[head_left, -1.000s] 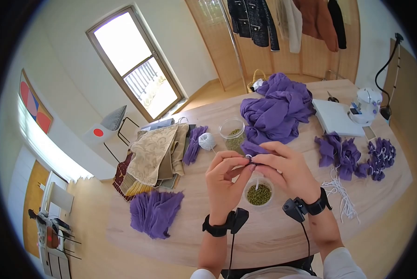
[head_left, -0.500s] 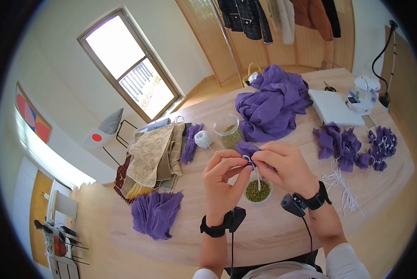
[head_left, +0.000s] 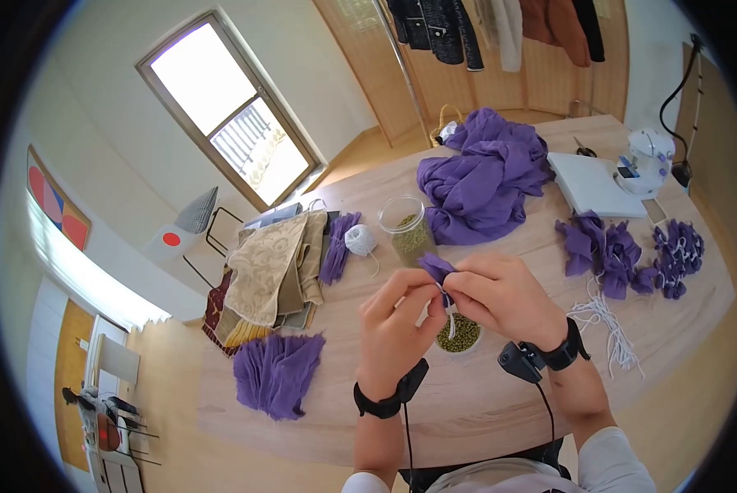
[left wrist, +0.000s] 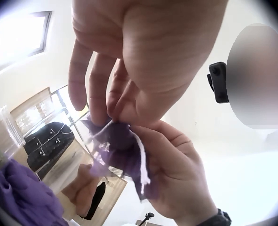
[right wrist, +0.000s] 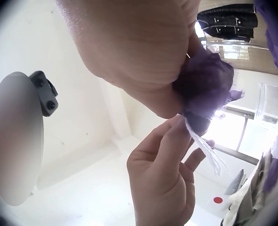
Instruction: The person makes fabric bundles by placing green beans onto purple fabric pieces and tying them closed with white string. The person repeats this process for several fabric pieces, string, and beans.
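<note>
Purple bundle: a small, puffed knob of cloth (head_left: 436,265) held up between the two hands, off the table (head_left: 344,427), with the tub of green beans (head_left: 459,335) beyond it in the head view
Left hand: thumb and fingertip of this hand (head_left: 389,337) pinch the white string (left wrist: 142,162) close against the bundle; the other fingers hang apart, slightly bent
Right hand: thumb and fingers of this hand (head_left: 508,300) pinch the purple cloth; how the far fingers lie, I cannot tell
Handling: probably very light and soft, giving under the fingertips — little to break, though thin cloth may crease or fray
Where to hold: best at the gathered neck, where cloth and string meet, as the loose puff would likely squash and slide
String: white, matte, softly twisted, its ends hanging loose; likely limp, with enough grip to bite into the folds
Big cloth heap: the same purple, matte and crumpled in deep, rounded folds (head_left: 491,177)
Jar: clear, smooth and round-walled (head_left: 409,234), with small green grains inside
String ball: white, tightly wound and round (head_left: 359,240), near the jar
Patterned cloth: beige with a leafy swirl (head_left: 261,275) — flatter and probably stiffer than the purple
</note>
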Demonstrator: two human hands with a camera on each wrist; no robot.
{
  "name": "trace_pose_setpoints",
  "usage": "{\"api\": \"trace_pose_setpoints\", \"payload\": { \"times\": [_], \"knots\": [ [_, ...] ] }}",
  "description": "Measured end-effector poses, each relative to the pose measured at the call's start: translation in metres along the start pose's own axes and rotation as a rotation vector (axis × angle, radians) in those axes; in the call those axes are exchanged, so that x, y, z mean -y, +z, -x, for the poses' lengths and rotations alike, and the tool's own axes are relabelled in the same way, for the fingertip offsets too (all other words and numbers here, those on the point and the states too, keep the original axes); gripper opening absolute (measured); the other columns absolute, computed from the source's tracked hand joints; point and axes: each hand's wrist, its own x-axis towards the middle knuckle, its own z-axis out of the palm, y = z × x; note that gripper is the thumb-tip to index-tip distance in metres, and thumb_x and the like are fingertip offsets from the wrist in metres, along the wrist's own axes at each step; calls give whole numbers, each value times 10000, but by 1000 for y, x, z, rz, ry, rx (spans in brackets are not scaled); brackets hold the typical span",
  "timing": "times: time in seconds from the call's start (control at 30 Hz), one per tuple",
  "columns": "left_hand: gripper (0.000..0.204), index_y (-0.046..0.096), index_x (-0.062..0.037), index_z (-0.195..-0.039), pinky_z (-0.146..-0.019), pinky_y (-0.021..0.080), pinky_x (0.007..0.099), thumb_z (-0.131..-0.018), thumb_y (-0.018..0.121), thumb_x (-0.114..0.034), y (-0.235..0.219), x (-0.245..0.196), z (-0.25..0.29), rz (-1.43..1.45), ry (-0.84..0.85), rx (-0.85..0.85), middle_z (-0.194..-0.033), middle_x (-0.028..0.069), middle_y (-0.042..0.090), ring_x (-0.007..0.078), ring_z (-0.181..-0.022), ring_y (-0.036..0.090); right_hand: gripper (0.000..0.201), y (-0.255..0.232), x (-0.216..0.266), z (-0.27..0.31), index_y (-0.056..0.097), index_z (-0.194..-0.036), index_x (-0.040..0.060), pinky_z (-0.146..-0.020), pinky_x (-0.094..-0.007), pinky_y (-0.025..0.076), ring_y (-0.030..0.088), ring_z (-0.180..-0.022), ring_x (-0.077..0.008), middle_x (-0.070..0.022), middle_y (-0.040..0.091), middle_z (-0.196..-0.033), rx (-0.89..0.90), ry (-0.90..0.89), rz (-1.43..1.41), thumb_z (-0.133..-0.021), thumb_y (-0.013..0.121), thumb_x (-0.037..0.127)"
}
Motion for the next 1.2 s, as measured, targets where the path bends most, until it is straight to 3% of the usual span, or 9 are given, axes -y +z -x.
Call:
{"api": "trace_pose_setpoints", "payload": {
  "times": [0.13, 0.43, 0.63, 0.87, 1.2],
  "knots": [
    [167, 690, 3, -813, -624, 511, 278, -664, 726, 69, 1, 4, 2, 0, 62, -8, -885, 73, 682, 200, -703, 661, 239, 3, 0, 2, 652, -997, 43, -640, -380, 517, 635, -750, -324, -113, 643, -912, -7, -15, -31, -769, 723, 30],
    [133, 673, 12, -783, -659, 519, 282, -668, 706, 73, 4, 6, 2, 208, -71, -103, -856, 80, 673, 204, -726, 663, 205, -3, 5, -1, 636, -982, 22, -660, -367, 523, 639, -747, -319, -127, 645, -895, 21, 54, -109, -787, 698, 17],
    [165, 689, 54, -808, -726, 519, 246, -670, 664, 141, 10, 12, 11, 378, -212, -162, -930, 90, 657, 139, -835, 634, 208, -2, 3, -2, 645, -988, 25, -634, -362, 509, 631, -713, -316, -124, 640, -865, 0, 72, -130, -787, 698, 7],
    [164, 691, 51, -815, -713, 535, 256, -675, 679, 136, 17, 12, 11, 400, -184, -197, -934, 97, 658, 147, -836, 642, 213, -4, 8, -5, 677, -1023, 30, -604, -346, 497, 621, -660, -297, -115, 633, -789, 12, 88, -132, -813, 702, 4],
    [138, 678, 29, -809, -674, 526, 254, -687, 696, 90, 8, 6, 2, 338, -109, -169, -895, 96, 667, 168, -734, 655, 156, -3, 8, -4, 703, -957, 17, -524, -286, 467, 625, -587, -192, -90, 659, -816, -23, 95, -62, -808, 701, -28]
  ]
}}
